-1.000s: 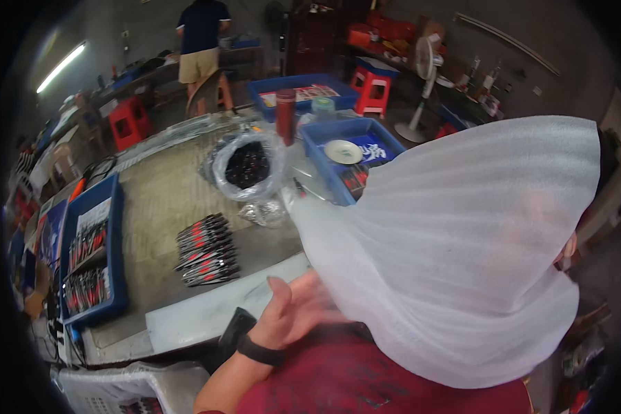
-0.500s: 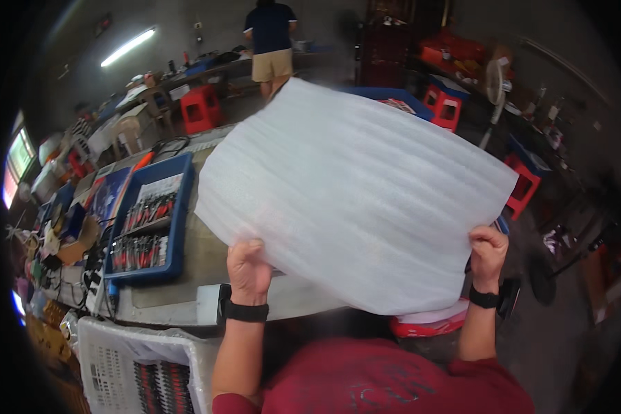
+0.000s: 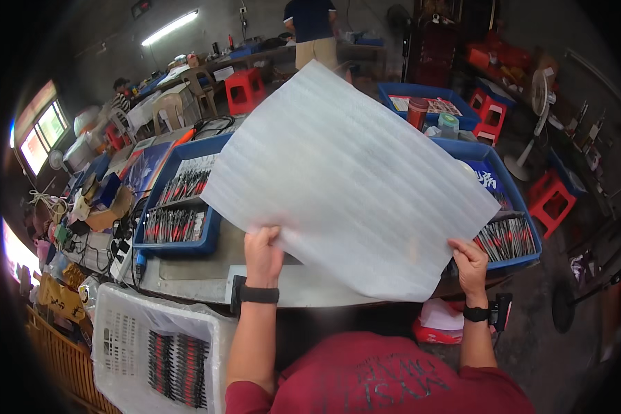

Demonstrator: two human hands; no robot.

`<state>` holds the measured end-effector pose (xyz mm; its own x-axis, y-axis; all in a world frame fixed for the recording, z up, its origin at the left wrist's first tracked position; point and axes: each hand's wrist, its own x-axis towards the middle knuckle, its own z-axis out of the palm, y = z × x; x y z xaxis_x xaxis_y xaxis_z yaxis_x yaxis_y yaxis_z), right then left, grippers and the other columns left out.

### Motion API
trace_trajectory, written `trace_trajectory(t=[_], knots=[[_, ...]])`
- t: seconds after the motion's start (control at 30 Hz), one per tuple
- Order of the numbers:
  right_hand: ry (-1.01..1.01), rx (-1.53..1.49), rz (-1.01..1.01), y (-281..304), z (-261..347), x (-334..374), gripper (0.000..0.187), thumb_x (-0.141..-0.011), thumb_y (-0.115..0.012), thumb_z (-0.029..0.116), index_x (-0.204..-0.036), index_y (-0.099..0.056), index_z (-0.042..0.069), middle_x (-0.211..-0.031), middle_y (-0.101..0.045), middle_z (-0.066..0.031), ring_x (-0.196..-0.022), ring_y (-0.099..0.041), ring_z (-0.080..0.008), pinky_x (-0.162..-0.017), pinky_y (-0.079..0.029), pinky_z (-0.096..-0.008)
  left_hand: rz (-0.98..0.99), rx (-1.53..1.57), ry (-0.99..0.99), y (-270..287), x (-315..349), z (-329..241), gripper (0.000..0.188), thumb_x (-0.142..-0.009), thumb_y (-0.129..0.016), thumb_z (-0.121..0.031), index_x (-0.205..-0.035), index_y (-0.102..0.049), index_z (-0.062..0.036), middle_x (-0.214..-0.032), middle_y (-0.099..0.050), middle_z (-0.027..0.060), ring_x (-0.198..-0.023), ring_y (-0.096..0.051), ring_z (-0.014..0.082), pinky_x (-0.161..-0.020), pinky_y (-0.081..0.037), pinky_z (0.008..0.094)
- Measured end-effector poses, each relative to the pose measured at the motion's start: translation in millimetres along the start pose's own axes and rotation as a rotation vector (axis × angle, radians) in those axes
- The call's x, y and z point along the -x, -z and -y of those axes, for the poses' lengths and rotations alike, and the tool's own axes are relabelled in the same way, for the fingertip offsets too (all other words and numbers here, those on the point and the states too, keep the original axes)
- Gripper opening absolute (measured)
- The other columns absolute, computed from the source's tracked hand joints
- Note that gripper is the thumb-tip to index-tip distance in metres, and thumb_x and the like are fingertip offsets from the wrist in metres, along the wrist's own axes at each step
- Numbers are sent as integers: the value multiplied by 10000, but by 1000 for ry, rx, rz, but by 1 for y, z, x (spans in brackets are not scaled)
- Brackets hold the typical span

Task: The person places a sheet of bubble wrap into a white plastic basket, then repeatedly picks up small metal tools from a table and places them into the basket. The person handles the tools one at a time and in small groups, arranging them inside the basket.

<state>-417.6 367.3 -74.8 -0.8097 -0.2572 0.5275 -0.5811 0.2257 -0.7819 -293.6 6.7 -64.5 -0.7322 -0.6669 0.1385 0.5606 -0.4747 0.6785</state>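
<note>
White foam sheet (image 3: 352, 179) is spread out above the worktable (image 3: 193, 269), hiding its middle. Your left hand (image 3: 263, 255) grasps its near edge; your right hand (image 3: 470, 265) pinches its right edge. Blue trays of slim dark-and-red items sit at the table's left (image 3: 179, 248) and right (image 3: 533, 238); a white crate (image 3: 116, 345) stands off the table's near left.

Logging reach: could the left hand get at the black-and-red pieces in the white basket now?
Probably not while the left hand holds the white sheet; otherwise nothing appears to cover the pieces.
</note>
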Motion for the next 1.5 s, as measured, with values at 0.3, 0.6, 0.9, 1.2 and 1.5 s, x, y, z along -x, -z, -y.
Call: trace_trajectory(t=[0.3, 0.6, 0.9, 1.2, 1.5], knots=[[10, 69, -43, 1, -4, 6, 201, -795, -544, -39, -960, -657, -15, -834, -638, -83, -779, -585, -132, -704, -441, -228, 61, -51, 35, -1, -5, 10, 512, -689, -431, 94, -1200, -420, 70, -1170, -508, 155, -1061, -513, 287, -953, -414, 407], [41, 166, -68, 6, -5, 7, 205, -801, -544, -30, -971, -657, -4, -853, -641, -87, -791, -580, -149, -711, -439, -244, 89, -76, 64, -7, -8, 17, 504, -701, -421, 88, -1205, -420, 79, -1158, -517, 169, -1067, -516, 293, -941, -425, 412], [60, 228, -104, 7, -6, 8, 227, -761, -536, -29, -942, -664, 16, -802, -633, -138, -743, -597, -241, -673, -460, -299, 119, -22, 77, -13, -12, 20, 495, -705, -405, 74, -1199, -432, 80, -1134, -538, 182, -1049, -533, 306, -923, -441, 421], [70, 231, -143, 8, -9, 8, 203, -780, -531, -30, -938, -657, -13, -843, -645, -108, -789, -600, -187, -708, -450, -261, 140, -19, 79, -31, -10, 13, 461, -706, -429, 93, -1165, -463, 55, -1105, -553, 138, -1006, -551, 265, -903, -452, 394], [-49, 261, -164, 27, -6, 4, 181, -751, -544, -5, -906, -636, -12, -901, -607, -144, -871, -576, -280, -748, -457, -332, 251, -68, 76, -69, -2, -4, 363, -717, -428, 53, -1069, -509, 85, -981, -593, 172, -908, -589, 290, -818, -486, 403]])
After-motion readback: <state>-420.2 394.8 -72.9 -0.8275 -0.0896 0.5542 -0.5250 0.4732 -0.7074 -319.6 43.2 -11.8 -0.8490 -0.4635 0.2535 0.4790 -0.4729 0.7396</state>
